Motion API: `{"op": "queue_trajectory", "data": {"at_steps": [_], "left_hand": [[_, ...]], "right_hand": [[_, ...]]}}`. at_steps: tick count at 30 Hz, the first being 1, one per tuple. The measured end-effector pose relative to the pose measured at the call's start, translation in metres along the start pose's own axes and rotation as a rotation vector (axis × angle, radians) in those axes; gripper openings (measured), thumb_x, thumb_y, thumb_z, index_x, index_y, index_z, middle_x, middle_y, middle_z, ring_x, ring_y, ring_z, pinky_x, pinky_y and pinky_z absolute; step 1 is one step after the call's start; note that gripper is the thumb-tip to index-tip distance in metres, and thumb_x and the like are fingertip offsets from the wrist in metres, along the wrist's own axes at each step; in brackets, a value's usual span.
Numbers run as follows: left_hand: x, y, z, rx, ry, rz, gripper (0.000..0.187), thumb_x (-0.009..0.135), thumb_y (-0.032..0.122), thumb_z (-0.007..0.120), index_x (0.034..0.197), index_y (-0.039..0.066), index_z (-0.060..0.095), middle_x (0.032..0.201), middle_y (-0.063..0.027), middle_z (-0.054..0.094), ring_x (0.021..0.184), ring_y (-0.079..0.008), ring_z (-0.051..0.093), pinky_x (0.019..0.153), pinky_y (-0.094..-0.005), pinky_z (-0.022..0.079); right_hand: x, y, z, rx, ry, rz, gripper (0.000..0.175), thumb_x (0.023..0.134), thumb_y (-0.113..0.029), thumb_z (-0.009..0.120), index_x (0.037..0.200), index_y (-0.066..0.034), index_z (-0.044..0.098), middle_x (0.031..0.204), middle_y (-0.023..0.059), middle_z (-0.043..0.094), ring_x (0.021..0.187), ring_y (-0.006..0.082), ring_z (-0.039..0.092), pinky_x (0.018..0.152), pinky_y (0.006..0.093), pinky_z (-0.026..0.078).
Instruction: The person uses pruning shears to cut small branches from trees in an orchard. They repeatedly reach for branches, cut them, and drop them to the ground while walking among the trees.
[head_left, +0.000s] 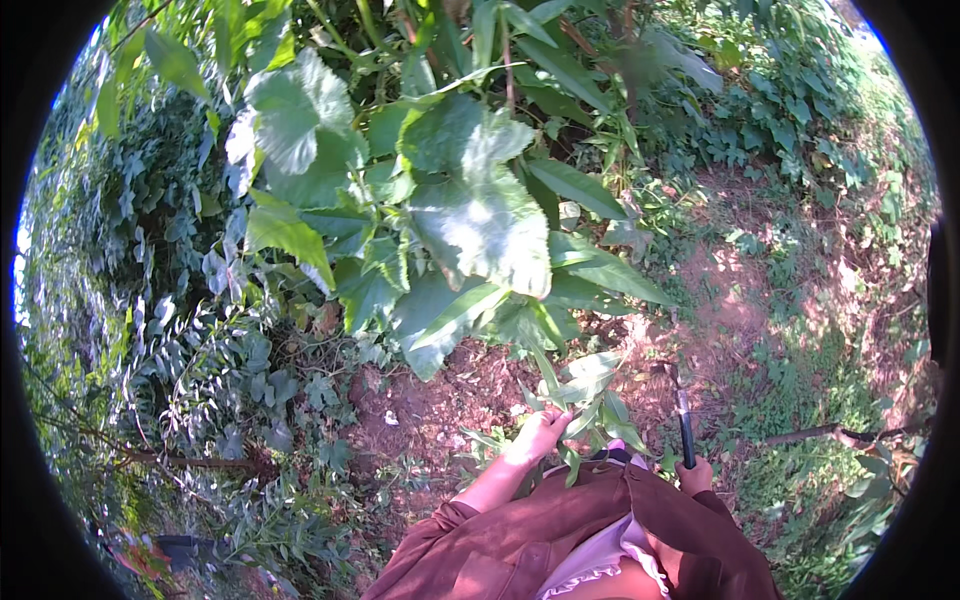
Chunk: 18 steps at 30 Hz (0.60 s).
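My left hand (541, 432) is closed around a leafy green stem (592, 382), whose long narrow leaves spread out beyond my fingers. In my right hand (695, 475) is a hand tool with a black handle (685, 431), held low beside my body. Its slim shaft points away from me towards the ground. A short dark part juts to the left near the shaft's end, but its exact shape is unclear. Above my left hand, broad lobed leaves (480, 217) fill the middle of the view, some whitened by sunlight. They hide part of the ground behind them.
Reddish bare soil (442, 397) with dry litter lies in front of me. Dense vines (142, 202) rise on the left, with more creeping foliage (787, 112) at the upper right. Woody branches lie on the right (832, 431) and left (187, 459). A dark object (184, 551) sits at lower left.
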<state>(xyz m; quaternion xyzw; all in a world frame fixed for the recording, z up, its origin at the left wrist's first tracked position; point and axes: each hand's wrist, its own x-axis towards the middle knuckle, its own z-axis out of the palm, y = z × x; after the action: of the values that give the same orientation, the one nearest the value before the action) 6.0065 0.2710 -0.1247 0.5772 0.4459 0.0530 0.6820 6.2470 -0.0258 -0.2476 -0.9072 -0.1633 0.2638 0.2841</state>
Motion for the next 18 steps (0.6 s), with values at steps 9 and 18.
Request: {"op": "queue_trajectory", "data": {"at_steps": [9,18], "left_hand": [[-0.085,-0.056,-0.091,-0.102,0.442,-0.095,0.027,0.088,0.021,0.061,0.103,-0.001,0.063,0.081,-0.0054,0.065,0.071,-0.0111,0.056,0.064,-0.028,0.046],[-0.143,-0.143,-0.081,-0.625,0.914,-0.026,0.019,0.085,0.013,0.061,0.096,-0.003,0.063,0.081,-0.0078,0.065,0.072,-0.015,0.058,0.068,-0.0302,0.047]], "right_hand": [[-0.003,-0.049,0.082,-0.12,-0.187,-0.236,0.026,0.068,-0.02,0.073,0.067,0.0006,0.057,0.055,0.0099,0.054,0.05,0.0194,0.053,0.053,0.0368,0.044],[0.03,-0.122,0.109,-0.191,-0.591,-0.441,0.021,0.072,-0.019,0.071,0.068,-0.0024,0.06,0.058,0.0076,0.058,0.053,0.0166,0.055,0.052,0.0342,0.045]]}}
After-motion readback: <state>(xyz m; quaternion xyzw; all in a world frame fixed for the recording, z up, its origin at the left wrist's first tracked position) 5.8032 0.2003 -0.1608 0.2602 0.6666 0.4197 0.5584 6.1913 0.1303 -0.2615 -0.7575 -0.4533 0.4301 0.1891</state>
